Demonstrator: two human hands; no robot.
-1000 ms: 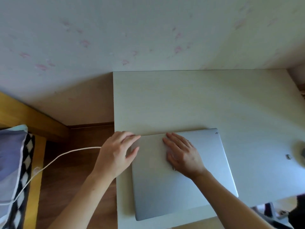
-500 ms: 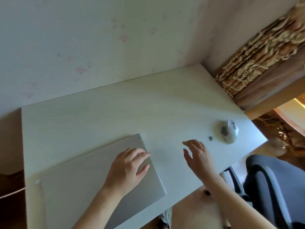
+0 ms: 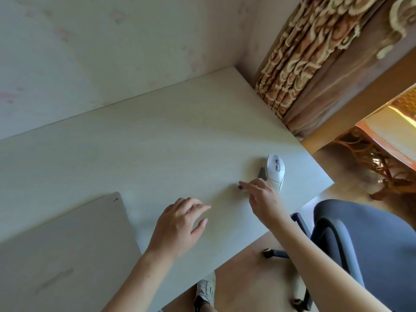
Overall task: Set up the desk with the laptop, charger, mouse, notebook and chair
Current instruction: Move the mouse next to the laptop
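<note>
— Item, far left: what is recorded?
— One closed laptop (image 3: 65, 251), laid flat on the desk (image 3: 157, 143), running off the left border of the view. One bare strip of desk is left between its right edge and the hands.

— And the hands?
— Two are counted. The left hand (image 3: 180, 224) is held over bare desk, fingers loosely spread, nothing grasped. The right hand (image 3: 262, 199) is stretched out, fingers open and empty, its fingertips beside one small dark object (image 3: 240, 187) too small to be identified.

— Further right?
— One white mouse (image 3: 275, 171) is set near the desk's right edge, just beyond the right hand. A wide clear band is left behind it toward the wall (image 3: 112, 52). One chair (image 3: 369, 248) is stood off the desk's near-right corner, and one patterned curtain (image 3: 315, 52) is hung past the far corner.
</note>
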